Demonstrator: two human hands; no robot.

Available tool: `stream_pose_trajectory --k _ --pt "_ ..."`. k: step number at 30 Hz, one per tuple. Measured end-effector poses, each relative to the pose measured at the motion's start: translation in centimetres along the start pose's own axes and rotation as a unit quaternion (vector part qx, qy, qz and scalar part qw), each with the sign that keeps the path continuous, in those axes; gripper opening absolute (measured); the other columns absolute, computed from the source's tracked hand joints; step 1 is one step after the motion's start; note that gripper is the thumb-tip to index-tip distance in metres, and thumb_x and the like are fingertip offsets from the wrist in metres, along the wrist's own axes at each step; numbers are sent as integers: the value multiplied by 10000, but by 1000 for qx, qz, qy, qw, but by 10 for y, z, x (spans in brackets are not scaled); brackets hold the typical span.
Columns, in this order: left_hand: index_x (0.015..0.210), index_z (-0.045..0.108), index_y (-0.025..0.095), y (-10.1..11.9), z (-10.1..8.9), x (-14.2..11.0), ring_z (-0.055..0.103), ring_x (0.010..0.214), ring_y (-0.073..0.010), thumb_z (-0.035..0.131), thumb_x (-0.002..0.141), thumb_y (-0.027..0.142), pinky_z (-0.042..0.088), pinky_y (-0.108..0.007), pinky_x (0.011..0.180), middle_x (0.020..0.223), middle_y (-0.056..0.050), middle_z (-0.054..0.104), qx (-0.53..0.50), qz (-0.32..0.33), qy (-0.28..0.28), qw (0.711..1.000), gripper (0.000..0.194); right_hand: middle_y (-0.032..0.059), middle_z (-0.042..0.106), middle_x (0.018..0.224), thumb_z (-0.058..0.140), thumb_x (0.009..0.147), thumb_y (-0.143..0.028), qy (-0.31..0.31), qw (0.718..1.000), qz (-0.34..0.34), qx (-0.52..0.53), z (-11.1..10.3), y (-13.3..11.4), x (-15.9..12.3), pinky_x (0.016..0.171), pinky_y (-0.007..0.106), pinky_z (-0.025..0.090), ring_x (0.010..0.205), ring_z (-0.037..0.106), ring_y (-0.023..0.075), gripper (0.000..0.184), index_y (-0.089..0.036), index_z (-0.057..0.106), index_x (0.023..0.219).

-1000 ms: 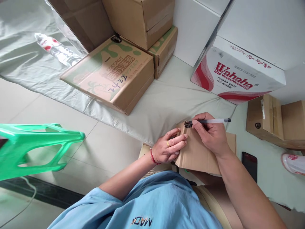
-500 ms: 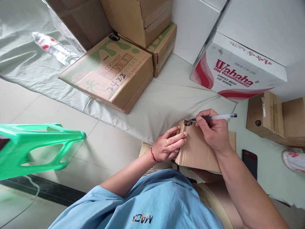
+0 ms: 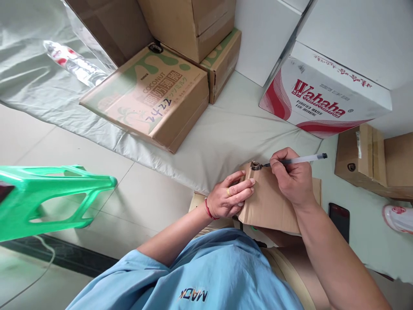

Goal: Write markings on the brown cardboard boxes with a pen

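Note:
A brown cardboard box (image 3: 272, 204) rests across my lap, with a dark-rimmed, ragged hole (image 3: 256, 165) at its far left corner. My left hand (image 3: 230, 196) grips the box's left edge, its fingers lying over the top below the hole. In my right hand (image 3: 295, 176) is a gel pen (image 3: 305, 159) with a clear barrel and dark end. Its tip touches or hovers just beside the right rim of the hole; I cannot tell which. The box's underside is hidden.
On the cloth-covered surface (image 3: 232, 125) stand a coconut carton (image 3: 151, 94) marked 2422, more boxes and a white-and-red water carton (image 3: 322, 94). A phone (image 3: 338, 221) lies to the right, near a brown box (image 3: 361, 163). A bottle (image 3: 75, 64) lies at far left; a green stool (image 3: 64, 193) stands below.
My right hand and the pen have shifted slightly right, so the tip sits a little farther from the hole's middle. My left hand keeps its hold on the box.

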State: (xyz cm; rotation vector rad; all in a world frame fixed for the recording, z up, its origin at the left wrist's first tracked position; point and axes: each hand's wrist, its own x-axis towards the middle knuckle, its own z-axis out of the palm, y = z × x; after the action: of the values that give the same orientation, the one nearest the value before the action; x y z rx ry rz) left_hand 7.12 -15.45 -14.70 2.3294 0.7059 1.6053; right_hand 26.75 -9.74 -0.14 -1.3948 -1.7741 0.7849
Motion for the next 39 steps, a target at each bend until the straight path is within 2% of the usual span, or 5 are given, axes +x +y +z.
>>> stream_pose_trajectory --k 17,24,29,34,39 --pt "1560 535 150 1 -3 2 425 1635 -339 433 1088 243 622 -550 1154 1436 -165 749 11 4 -5 1000 492 -34 601 714 659 1015 -299 -98 993 -63 23 -2 -2 -2 575 264 387 602 501 120 152 -223 680 885" --pt "1596 501 174 1 -2 1 407 1649 -332 409 1099 260 626 -548 1152 1448 -155 743 16 2 -10 1000 513 -51 553 637 638 942 -231 0 1000 -16 9 -1 -2 -2 540 257 344 550 450 109 146 -220 633 796" --pt "1585 508 157 0 -2 2 438 1628 -348 397 1108 272 640 -569 1123 1436 -169 744 19 5 -7 1000 503 -45 573 660 647 951 -244 -30 999 -33 7 0 1 -2 555 256 353 566 465 104 155 -211 653 800" --pt "1565 528 120 1 -3 4 418 1641 -335 388 1099 237 620 -556 1151 1375 -188 763 21 17 2 1000 501 -27 631 715 741 958 -361 122 989 -4 86 -5 1 1 570 256 373 604 510 110 173 -210 691 889" --pt "1599 510 178 -1 -4 1 484 1596 -358 401 1108 246 627 -592 1107 1422 -178 738 24 0 -2 1000 508 -2 691 771 848 808 -445 297 920 48 252 -69 14 -20 482 244 325 516 448 93 319 -217 693 969"
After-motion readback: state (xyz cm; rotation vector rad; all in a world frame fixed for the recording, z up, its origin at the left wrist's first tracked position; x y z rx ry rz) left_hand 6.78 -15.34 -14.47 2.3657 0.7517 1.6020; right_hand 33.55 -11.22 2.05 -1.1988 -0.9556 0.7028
